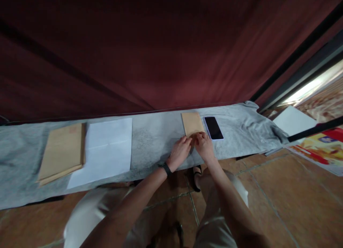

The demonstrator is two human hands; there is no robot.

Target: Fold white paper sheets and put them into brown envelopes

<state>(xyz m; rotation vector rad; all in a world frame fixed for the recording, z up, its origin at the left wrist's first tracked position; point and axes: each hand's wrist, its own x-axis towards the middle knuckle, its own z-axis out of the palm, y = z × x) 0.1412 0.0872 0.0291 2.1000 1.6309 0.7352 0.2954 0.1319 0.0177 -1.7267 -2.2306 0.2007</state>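
A tan paper envelope [192, 123] lies on the grey cloth in front of me. My left hand [180, 151], with a black band on its wrist, has its fingers closed at the envelope's near left edge. My right hand [203, 145] pinches the near edge from the other side, its fingers curled close to the left ones. The envelope's near end is partly hidden under both hands. Just right of it lies a dark-screened phone [213, 128] with a pale case rim.
The narrow surface under the grey cloth [150, 140] runs left to right. Larger brown envelopes [63, 148] lie at left, beside white paper sheets [109, 144]. A dark red curtain [160, 62] hangs behind. At right are metal bars, a white board [294, 122] and a red-yellow package [325, 144].
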